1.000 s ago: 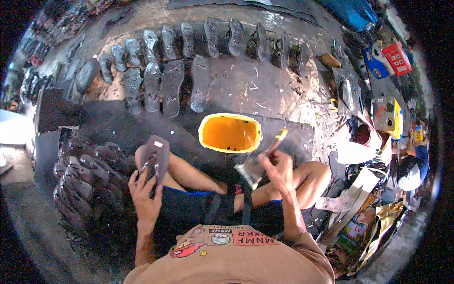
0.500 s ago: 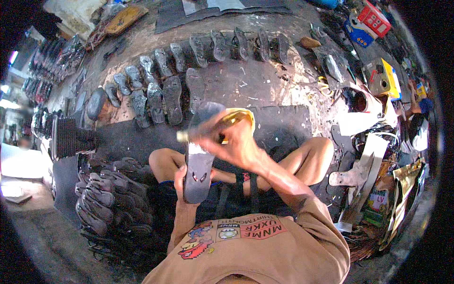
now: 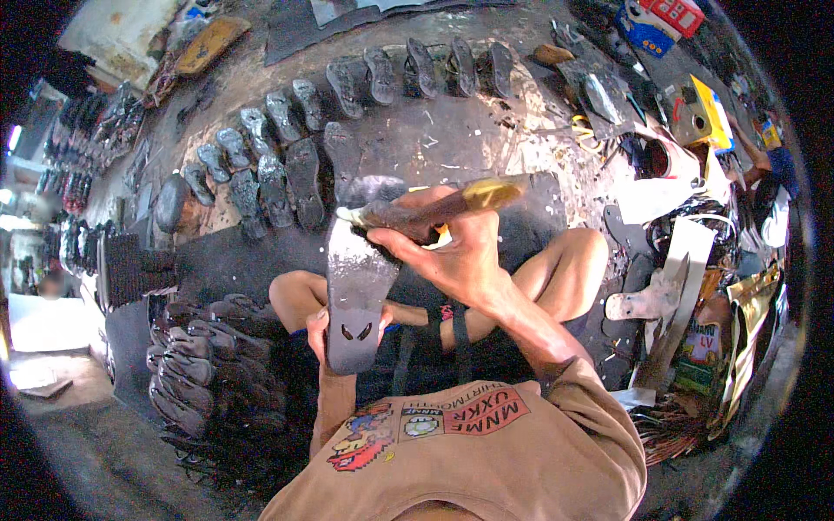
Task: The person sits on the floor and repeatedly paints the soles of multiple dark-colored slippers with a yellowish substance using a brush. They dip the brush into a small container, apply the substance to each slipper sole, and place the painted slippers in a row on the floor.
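Landmark = sandal pile, dark, heaped by person's L knee.

Dk sole held up just R of pile, over lap; slotted end nearest the person, far half w/ whitish wet shine. L hand, R of pile, pinches sole nr slotted end: thumb on one edge, fingertips on other, palm hidden behind.

R hand, farther R of pile & a bit beyond it, closed round brush, thumb extended along it; yellowish handle end blurred. Pale bristles at sole's L edge, appear to touch.

Beyond pile, up & to R: long curved row of dk soles on floor, shorter row nearer. Well R of pile: white sheet, yellow-sided box, co-worker's blue sleeve.
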Tool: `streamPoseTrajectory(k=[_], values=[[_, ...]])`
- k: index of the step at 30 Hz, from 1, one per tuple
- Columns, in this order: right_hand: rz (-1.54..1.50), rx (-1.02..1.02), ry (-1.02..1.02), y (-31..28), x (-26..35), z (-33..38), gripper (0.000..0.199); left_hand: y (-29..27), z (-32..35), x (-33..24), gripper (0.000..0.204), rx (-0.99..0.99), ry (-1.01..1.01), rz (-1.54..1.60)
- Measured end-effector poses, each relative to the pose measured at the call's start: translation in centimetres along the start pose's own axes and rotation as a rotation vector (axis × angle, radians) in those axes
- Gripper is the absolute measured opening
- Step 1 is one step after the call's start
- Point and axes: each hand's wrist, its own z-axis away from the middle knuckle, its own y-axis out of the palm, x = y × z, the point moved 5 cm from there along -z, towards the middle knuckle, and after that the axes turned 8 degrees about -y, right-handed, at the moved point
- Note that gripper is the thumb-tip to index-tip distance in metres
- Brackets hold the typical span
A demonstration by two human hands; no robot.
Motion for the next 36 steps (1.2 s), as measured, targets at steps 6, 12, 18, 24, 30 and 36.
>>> streamPoseTrajectory(k=[6,12,18,24,30,36], values=[[0.054,-0.041,0.151,-2.4,-4.5,-2.1,0.024,1.4,-1.7,0.1,0.058,-0.447,0.459,-0.094],[-0.175,0.376,-0.222,3.0,4.4,8.5,0.025,-0.1,-3.6,-2.7,0.042,-0.421,0.461,0.009],[-0.268,0.206,0.245,1.4,2.5,3.2,0.023,3.2,-4.8,-0.3,0.056,-0.547,0.651,-0.099],[0.307,0.016,0.271,2.6,0.4,6.6,0.027,2.4,-6.4,-3.2,0.043,-0.420,0.577,0.024],[-0.064,0.038,0.348,-0.6,-2.0,4.2,0.037,2.6,-5.8,-2.2,0.044,-0.556,0.586,0.016],[-0.087,0.192,0.142,-0.1,2.0,5.2,0.021,2.8,-7.3,-2.7,0.044,-0.314,0.555,0.216]])
